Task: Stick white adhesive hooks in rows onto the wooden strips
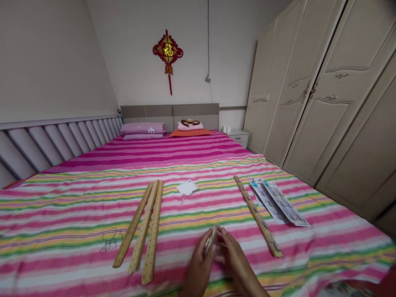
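Note:
Both my hands meet low in the middle of the view, over a striped bedsheet (93,206). My left hand (199,266) and my right hand (236,262) pinch together on a small flat whitish thing (210,241) that I cannot make out. To the left of my hands lie three perforated wooden strips (144,231), fanned side by side. On the right, a single wooden strip (257,214) lies at a slant. Beside it rest printed packets (278,202) with teal marks.
A small white folded paper (187,187) lies farther up the bed. Pink pillows (142,128) and an orange cushion (190,132) sit at the headboard. A tall beige wardrobe (324,95) lines the right side, a padded panel (55,140) the left. A nightstand (238,136) stands by the headboard.

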The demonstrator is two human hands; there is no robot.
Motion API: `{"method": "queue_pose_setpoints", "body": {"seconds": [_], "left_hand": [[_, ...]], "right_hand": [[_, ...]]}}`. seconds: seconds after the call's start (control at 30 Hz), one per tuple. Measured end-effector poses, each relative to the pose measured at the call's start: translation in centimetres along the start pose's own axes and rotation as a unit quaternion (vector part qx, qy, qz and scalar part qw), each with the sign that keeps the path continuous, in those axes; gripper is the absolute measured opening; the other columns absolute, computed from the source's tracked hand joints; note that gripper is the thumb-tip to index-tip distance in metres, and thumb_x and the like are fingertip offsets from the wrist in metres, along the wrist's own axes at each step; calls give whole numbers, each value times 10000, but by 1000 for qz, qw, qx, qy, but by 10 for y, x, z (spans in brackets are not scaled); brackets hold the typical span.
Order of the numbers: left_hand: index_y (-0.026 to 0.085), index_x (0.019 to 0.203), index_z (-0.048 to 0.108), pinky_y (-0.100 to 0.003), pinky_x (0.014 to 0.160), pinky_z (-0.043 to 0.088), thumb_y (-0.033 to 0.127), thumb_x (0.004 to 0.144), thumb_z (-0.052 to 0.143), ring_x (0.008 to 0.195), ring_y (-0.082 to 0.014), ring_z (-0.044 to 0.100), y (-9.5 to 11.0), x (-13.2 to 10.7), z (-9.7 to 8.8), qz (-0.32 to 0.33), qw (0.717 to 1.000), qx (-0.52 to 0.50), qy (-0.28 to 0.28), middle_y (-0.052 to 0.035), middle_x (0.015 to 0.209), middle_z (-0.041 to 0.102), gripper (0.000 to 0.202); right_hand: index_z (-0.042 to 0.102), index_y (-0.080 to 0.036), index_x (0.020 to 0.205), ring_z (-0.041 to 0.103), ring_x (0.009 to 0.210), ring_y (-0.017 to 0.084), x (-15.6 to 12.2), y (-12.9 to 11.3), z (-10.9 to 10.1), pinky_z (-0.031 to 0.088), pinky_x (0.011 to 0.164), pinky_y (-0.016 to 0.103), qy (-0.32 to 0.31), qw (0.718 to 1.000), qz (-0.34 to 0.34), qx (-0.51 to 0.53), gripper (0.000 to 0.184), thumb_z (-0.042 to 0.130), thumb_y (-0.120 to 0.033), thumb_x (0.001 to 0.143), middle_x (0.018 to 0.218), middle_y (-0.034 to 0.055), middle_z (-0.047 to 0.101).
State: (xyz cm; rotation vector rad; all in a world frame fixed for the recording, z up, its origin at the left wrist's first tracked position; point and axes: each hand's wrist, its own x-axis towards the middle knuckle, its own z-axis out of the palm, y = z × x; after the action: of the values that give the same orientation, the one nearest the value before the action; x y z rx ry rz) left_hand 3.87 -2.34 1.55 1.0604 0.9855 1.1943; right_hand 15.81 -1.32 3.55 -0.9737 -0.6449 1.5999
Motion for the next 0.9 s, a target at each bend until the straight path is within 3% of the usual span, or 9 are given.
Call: {"method": "queue_pose_setpoints", "body": {"seconds": [0.13, 0.23, 0.3, 0.4, 0.47, 0.57, 0.63, 0.7, 0.9], "left_hand": [[217, 1148, 576, -342, 962, 406, 338, 759, 621, 1173, -256, 486, 1, 5, 9, -32, 986, -154, 53, -99, 1264, 557, 410], [208, 1004, 628, -327, 844, 477, 317, 772, 609, 849, -200, 630, -2, 8, 8, -58, 952, -294, 62, -75, 955, 682, 257], [178, 872, 646, -315, 813, 486, 298, 781, 604, 642, -143, 612, -6, 10, 4, -80, 928, -357, 77, -32, 727, 670, 157], [153, 853, 636, -321, 800, 489, 302, 788, 589, 628, -152, 623, -12, 13, -6, -115, 906, -398, 91, -44, 695, 672, 169], [156, 983, 603, -327, 807, 485, 309, 791, 579, 754, -193, 656, -13, 14, -12, -132, 905, -392, 98, -79, 814, 700, 247], [220, 1197, 461, -322, 790, 490, 317, 799, 573, 826, -193, 666, -9, 15, -17, -145, 919, -342, 135, -75, 935, 696, 424], [290, 1263, 368, -319, 751, 500, 340, 799, 574, 799, -178, 670, -5, 15, -18, -150, 933, -292, 149, -50, 981, 680, 510], [331, 1280, 322, -319, 718, 505, 378, 785, 580, 797, -177, 668, -2, 15, -17, -152, 949, -237, 144, -43, 1023, 660, 561], [285, 1317, 290, -379, 758, 507, 446, 734, 599, 963, -247, 621, -7, 11, -20, -106, 986, -41, 122, -123, 1247, 543, 679]], "right_hand": [[596, -218, 1111, 630, 693, 196, 5, -2, 6, 510, 536, 280, 1, 997, -32, -70, 554, 707, -483, 638, 803, 29, 689], [583, -210, 1143, 591, 552, 170, 13, 5, 10, 461, 468, 259, -16, 995, -29, -95, 550, 696, -448, 660, 629, -8, 649], [577, -200, 1151, 557, 475, 154, 20, 13, 11, 438, 445, 258, -28, 993, -26, -113, 545, 689, -431, 670, 568, -28, 615], [618, -189, 1078, 598, 568, 181, 27, 25, 6, 476, 533, 288, -14, 984, -79, -157, 449, 685, -382, 678, 675, 10, 661], [657, -199, 990, 623, 768, 223, 30, 31, 0, 495, 685, 315, 23, 963, -168, -210, 333, 681, -325, 683, 857, 55, 686], [673, -209, 942, 581, 956, 259, 33, 36, -13, 443, 868, 364, 73, 903, -278, -321, 248, 646, -273, 704, 1001, 86, 661], [670, -195, 951, 581, 963, 269, 34, 39, -19, 436, 887, 393, 78, 875, -292, -377, 253, 620, -277, 718, 998, 102, 662], [662, -174, 965, 600, 931, 272, 35, 42, -23, 463, 853, 400, 71, 869, -284, -399, 273, 598, -293, 728, 974, 115, 671], [635, -147, 979, 641, 808, 235, 36, 47, -22, 525, 724, 331, 59, 866, -282, -410, 288, 530, -231, 725, 902, 104, 683]]}}
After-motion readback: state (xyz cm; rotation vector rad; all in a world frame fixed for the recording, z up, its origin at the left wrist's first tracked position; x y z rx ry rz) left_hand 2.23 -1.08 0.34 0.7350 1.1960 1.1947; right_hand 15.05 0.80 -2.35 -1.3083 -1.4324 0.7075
